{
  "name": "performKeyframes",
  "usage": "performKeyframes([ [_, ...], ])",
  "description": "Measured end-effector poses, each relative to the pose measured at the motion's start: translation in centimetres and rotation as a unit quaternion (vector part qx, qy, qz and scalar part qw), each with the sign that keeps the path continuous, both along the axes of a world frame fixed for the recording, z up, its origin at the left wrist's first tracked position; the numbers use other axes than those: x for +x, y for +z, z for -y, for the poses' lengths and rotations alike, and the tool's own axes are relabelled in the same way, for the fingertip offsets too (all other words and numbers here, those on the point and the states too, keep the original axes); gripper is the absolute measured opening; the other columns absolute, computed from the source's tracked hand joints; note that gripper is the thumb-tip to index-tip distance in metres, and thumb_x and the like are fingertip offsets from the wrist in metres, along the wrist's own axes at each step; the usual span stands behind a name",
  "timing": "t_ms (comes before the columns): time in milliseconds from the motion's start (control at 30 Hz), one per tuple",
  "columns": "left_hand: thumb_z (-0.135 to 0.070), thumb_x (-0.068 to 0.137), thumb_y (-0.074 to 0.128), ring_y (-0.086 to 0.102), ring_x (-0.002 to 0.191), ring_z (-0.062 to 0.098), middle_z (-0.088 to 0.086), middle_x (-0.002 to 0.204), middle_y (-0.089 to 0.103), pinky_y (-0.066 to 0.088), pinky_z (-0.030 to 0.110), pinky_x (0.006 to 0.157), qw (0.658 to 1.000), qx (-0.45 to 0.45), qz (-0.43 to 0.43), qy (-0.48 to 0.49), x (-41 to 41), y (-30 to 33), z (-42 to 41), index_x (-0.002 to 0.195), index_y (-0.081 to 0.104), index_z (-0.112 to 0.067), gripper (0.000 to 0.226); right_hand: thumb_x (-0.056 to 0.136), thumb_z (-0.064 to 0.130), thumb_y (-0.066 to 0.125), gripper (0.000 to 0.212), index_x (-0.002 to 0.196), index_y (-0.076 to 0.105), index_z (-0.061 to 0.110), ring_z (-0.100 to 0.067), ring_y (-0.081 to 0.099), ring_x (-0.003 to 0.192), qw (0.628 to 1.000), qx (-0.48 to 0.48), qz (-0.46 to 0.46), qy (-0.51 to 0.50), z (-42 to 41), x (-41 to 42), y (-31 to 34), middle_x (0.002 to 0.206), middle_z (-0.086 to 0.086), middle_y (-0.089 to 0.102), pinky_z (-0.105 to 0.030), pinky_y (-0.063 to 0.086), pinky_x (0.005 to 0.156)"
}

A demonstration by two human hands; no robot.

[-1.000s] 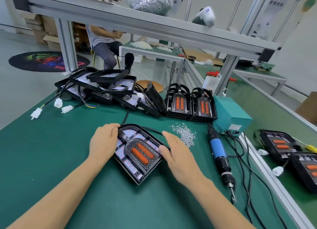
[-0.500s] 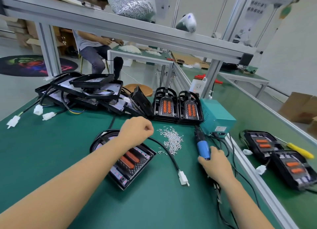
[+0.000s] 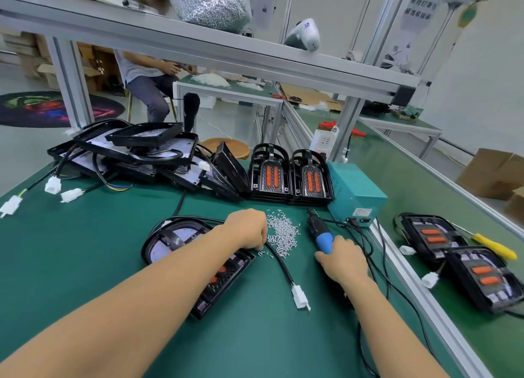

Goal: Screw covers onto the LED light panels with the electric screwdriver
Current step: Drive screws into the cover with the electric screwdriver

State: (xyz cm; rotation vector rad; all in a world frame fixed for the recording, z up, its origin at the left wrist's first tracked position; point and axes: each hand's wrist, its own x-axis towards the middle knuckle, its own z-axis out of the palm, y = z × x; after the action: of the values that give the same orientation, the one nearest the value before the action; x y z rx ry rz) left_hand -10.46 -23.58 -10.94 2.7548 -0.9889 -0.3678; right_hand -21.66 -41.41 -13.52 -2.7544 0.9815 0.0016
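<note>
Right hand (image 3: 344, 261) in a full grip round the electric screwdriver (image 3: 321, 235); left hand (image 3: 249, 229) curled, fingertips at the screws (image 3: 283, 233).

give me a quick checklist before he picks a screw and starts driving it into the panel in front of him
1. Screws within reach: ok. The loose screw pile lies on the mat, and the left hand is at its near edge, fingers curled down.
2. Screw actually picked: cannot tell. The fingertips are hidden under the hand.
3. Driver in hand: ok. The right hand has a grip on the electric screwdriver by its blue body.
4. Bit ready: cannot tell. The tip is hidden by the hand and forearm.
5. Cover seated on the LED panel: cannot tell. The left forearm crosses over it.
6. Panel cable out of the way: ok. It trails to the right, off the panel.
</note>
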Motion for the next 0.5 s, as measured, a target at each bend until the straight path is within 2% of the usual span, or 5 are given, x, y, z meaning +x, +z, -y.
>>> performKeyframes([
  [167,-0.014,0.082,0.068,0.062,0.082,0.026,0.002,0.087,0.068,0.047,0.03,0.066,0.995,0.046,0.084,-0.022,-0.6,0.1,0.8,0.08,0.069,-0.014,0.002,0.094,0.038,0.054,0.042,0.124,0.048,0.007,-0.03,0.049,0.116,1.0,-0.015,0.002,0.002,0.0,0.1,-0.3,0.125,-0.012,0.053,-0.032,0.036,0.077],
  [233,-0.003,0.082,0.059,0.052,0.071,0.027,0.001,0.068,0.053,0.041,0.03,0.06,0.989,0.069,0.131,-0.032,-0.9,-0.3,1.1,0.063,0.05,-0.012,0.024,0.094,0.037,0.054,0.042,0.123,0.048,0.007,-0.03,0.049,0.115,1.0,-0.015,0.008,0.002,0.0,0.0,-0.5,0.124,-0.012,0.053,-0.032,0.036,0.077],
  [300,0.004,0.082,0.051,0.044,0.063,0.027,0.001,0.06,0.038,0.034,0.029,0.054,0.984,0.077,0.152,-0.045,-1.1,-0.5,1.2,0.059,0.032,-0.013,0.035,0.094,0.036,0.055,0.043,0.123,0.047,0.007,-0.03,0.05,0.114,1.0,0.001,0.016,-0.002,0.0,0.0,-0.6,0.124,-0.012,0.052,-0.032,0.038,0.078],
  [400,0.005,0.085,0.046,0.036,0.055,0.024,0.002,0.06,0.034,0.026,0.028,0.048,0.986,0.081,0.136,-0.057,-1.3,-0.3,1.0,0.06,0.027,-0.012,0.036,0.092,0.036,0.058,0.042,0.12,0.046,0.006,-0.029,0.052,0.107,0.999,0.028,0.014,-0.009,0.2,0.0,-0.6,0.12,-0.012,0.052,-0.031,0.038,0.074],
  [500,0.001,0.084,0.044,0.039,0.064,0.026,0.004,0.06,0.038,0.035,0.03,0.053,0.996,0.013,0.082,-0.033,-1.2,0.2,0.8,0.059,0.035,-0.01,0.028,0.089,0.034,0.063,0.034,0.101,0.044,0.008,-0.025,0.05,0.085,0.999,0.051,-0.002,-0.015,0.5,0.2,0.0,0.099,-0.007,0.052,-0.028,0.033,0.056],
])
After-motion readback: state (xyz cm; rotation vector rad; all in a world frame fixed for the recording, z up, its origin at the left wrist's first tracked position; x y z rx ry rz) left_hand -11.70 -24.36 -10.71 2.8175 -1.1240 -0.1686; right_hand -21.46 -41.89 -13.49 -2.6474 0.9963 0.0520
